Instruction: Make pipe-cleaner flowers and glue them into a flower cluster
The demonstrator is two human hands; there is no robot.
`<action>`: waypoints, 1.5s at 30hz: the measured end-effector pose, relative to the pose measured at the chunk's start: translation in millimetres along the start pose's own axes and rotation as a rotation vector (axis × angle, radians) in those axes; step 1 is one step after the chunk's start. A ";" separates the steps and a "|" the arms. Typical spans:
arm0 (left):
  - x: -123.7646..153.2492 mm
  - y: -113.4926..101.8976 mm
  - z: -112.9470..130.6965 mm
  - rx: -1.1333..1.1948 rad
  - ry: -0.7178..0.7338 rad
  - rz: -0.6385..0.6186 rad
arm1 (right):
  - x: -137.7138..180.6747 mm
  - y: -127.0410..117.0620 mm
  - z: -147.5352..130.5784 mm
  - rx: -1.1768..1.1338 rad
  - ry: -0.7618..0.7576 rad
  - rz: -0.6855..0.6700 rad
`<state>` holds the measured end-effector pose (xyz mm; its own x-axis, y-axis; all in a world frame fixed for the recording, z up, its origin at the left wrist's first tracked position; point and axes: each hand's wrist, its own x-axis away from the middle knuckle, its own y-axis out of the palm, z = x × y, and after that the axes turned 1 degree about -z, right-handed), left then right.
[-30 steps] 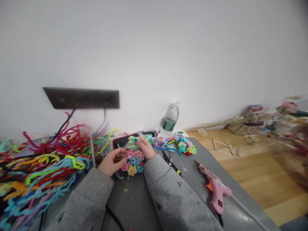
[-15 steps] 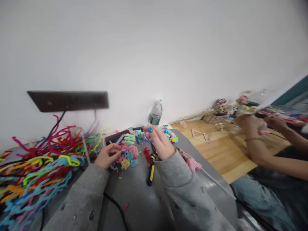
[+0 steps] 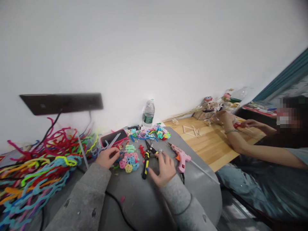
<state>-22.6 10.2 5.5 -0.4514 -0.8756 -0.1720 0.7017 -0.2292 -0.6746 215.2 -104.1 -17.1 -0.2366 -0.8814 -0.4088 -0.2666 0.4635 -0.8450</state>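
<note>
My left hand (image 3: pixel 107 157) rests on the grey table (image 3: pixel 204 192), its fingers curled against a cluster of small pastel pipe-cleaner flowers (image 3: pixel 129 160). My right hand (image 3: pixel 162 167) lies palm down with fingers spread, just right of black pliers with yellow handles (image 3: pixel 146 160). Its fingertips are beside the pliers and hold nothing. A pink glue gun (image 3: pixel 181 158) lies just right of that hand.
A big tangle of coloured pipe cleaners (image 3: pixel 40 163) fills the left side. A phone in a red case (image 3: pixel 114 137), more finished flowers (image 3: pixel 151 132) and a water bottle (image 3: pixel 148 113) stand at the back. Another person (image 3: pixel 260 150) works at a wooden table (image 3: pixel 211 144) on the right.
My right hand left the flower cluster, lifted, then came down flat beside the pliers. The view swung right, bringing the other person into sight. My left hand stayed at the flowers.
</note>
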 end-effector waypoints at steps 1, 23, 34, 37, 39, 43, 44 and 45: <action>1.5 -7.8 -2.4 -0.045 -0.023 0.020 | 7.2 4.9 -6.2 0.030 0.013 -0.016; 14.4 -30.9 -35.3 -0.100 -0.061 -0.275 | 4.9 2.0 -7.2 0.131 0.113 -0.246; 13.0 -23.5 -34.1 -0.130 0.067 -0.293 | -14.6 -4.1 -21.7 0.210 0.245 -0.319; 13.5 -25.3 -34.6 -0.126 0.093 -0.280 | -19.0 -9.0 -19.8 0.171 0.285 -0.318; 13.9 -29.8 -35.7 -0.074 0.116 -0.253 | -18.8 -13.4 -13.9 0.095 0.298 -0.278; 15.5 -41.8 -37.1 0.073 0.075 -0.211 | -15.3 -26.7 3.8 -0.312 0.252 -0.146; 15.9 -43.8 -36.5 0.085 0.048 -0.188 | -14.7 -30.6 7.8 -0.459 0.265 -0.145; 16.3 -44.9 -35.3 0.091 0.026 -0.158 | -14.5 -34.2 11.2 -0.602 0.286 -0.159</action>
<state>-81.0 21.2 7.7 -0.5736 -0.8143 -0.0885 0.6670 -0.4016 -0.6275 238.3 -108.2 13.9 -0.3668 -0.9227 -0.1190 -0.7721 0.3732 -0.5143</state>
